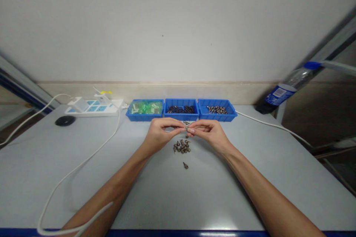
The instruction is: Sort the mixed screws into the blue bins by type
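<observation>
In the head view, the left hand (159, 133) and right hand (210, 133) meet above the tabletop (167, 200), in front of the middle tray. Each has thumb and forefinger nearly closed in a pinch on a small metal fastener (186, 128), which sits between the two sets of fingertips; its exact form is too small to tell. Handling it well calls for a light pinch near each end, both hands level and the part's axis in line, so that nothing tilts or slips. Working low over the table would keep a dropped piece from rolling far.

Below the hands lies a loose heap of screws (182, 146), dull grey-brown metal with chunky heads, and nearer the person a single screw (185, 165) with a slim shank. The trays are glossy blue plastic with ribbed, sloping walls: the left tray (144, 118) holds crinkled green film packs (146, 107), the middle tray (181, 117) slender dark screws (180, 109), the right tray (218, 119) shiny brass-and-silver pieces (217, 110). The tabletop is smooth, pale grey and faintly reflective.
</observation>
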Demonstrator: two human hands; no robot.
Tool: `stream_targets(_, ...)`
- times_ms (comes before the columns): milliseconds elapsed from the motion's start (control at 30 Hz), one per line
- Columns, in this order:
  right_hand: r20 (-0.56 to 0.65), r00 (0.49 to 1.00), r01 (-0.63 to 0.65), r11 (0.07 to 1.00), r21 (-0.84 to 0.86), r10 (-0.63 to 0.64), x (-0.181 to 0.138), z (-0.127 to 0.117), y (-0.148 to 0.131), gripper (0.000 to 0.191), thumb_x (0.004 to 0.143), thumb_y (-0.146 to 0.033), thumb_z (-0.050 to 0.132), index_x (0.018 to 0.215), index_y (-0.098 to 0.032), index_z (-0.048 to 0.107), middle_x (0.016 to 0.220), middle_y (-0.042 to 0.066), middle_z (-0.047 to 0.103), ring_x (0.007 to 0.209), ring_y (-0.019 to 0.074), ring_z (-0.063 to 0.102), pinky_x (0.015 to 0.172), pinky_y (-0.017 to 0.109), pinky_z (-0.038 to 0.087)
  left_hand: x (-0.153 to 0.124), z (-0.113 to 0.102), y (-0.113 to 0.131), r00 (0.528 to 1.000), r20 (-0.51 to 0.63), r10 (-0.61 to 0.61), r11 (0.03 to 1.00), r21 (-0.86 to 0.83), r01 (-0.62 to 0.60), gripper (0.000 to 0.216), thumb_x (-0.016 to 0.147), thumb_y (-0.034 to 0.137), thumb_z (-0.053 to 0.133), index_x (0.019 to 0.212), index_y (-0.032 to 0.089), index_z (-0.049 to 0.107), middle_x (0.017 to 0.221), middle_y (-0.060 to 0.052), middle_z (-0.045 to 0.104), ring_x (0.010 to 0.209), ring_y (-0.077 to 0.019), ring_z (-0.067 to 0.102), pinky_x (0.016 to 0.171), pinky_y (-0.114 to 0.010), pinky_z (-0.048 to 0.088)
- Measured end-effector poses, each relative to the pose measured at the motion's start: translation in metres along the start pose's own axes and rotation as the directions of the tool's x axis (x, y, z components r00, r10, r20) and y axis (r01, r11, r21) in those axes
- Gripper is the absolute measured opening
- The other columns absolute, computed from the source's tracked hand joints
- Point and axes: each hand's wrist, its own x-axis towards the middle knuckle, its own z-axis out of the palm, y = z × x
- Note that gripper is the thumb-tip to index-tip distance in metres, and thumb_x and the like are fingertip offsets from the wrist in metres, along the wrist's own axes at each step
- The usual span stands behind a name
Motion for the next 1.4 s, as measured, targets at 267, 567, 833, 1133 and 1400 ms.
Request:
stream_targets(267, -0.037, 0.998, 0.042, 0.998, -0.037, -0.044, -0.002, 0.005, 0.001, 0.026, 0.062, -0.039, 0.087, 0.076, -0.020, 0.077, 0.074, 0.006, 0.076, 0.067, 0.0197, 0.073, 0.071, 0.035, 0.060, -0.002, -0.002, -0.003, 1.000, 0.020, -0.018, 0.995, -0.097, 0.020, 0.007, 0.078, 0.022, 0.079, 0.079, 0.016, 0.078, 0.082, -0.008, 0.078, 0.078, -0.0181, 0.074, 0.078, -0.030, 0.062)
stream_targets(567, -0.070, 0.986, 0.137, 0.980, -0.147, -0.149, -0.004, 0.009, 0.002, 0.021, 0.068, -0.038, 0.083, 0.079, -0.021, 0.078, 0.080, 0.007, 0.077, 0.070, 0.0199, 0.072, 0.071, 0.035, 0.061, -0.001, -0.004, -0.002, 0.999, 0.014, -0.050, 0.994, -0.097, 0.051, 0.007, 0.077, 0.022, 0.079, 0.079, 0.016, 0.078, 0.083, -0.008, 0.078, 0.080, -0.0188, 0.074, 0.079, -0.031, 0.062)
stream_targets(833, -0.090, 0.982, 0.153, 0.977, -0.150, -0.167, -0.006, 0.014, 0.000, 0.023, 0.071, -0.038, 0.082, 0.084, -0.020, 0.078, 0.078, 0.006, 0.077, 0.070, 0.0206, 0.072, 0.073, 0.037, 0.061, -0.002, -0.003, -0.003, 0.998, -0.030, -0.063, 0.990, -0.129, 0.059, 0.007, 0.075, 0.022, 0.080, 0.077, 0.015, 0.078, 0.082, -0.008, 0.077, 0.080, -0.0184, 0.073, 0.080, -0.031, 0.061)
stream_targets(1133, -0.057, 0.988, 0.134, 0.984, -0.116, -0.141, -0.005, 0.012, 0.001, 0.025, 0.069, -0.041, 0.083, 0.081, -0.020, 0.078, 0.074, 0.005, 0.076, 0.069, 0.0203, 0.072, 0.073, 0.037, 0.061, -0.004, -0.003, -0.004, 0.998, 0.001, -0.066, 0.989, -0.130, 0.065, 0.012, 0.076, 0.027, 0.080, 0.078, 0.015, 0.078, 0.083, -0.010, 0.077, 0.080, -0.0194, 0.074, 0.080, -0.034, 0.062)
stream_targets(1400, -0.040, 0.981, 0.180, 0.970, -0.162, -0.188, -0.005, 0.010, 0.007, 0.022, 0.074, -0.040, 0.080, 0.083, -0.020, 0.077, 0.079, 0.007, 0.077, 0.072, 0.0206, 0.072, 0.073, 0.037, 0.060, -0.006, -0.001, -0.009, 0.995, 0.014, -0.103, 0.980, -0.169, 0.104, 0.009, 0.075, 0.023, 0.081, 0.078, 0.015, 0.078, 0.082, -0.009, 0.077, 0.080, -0.0191, 0.074, 0.079, -0.032, 0.062)
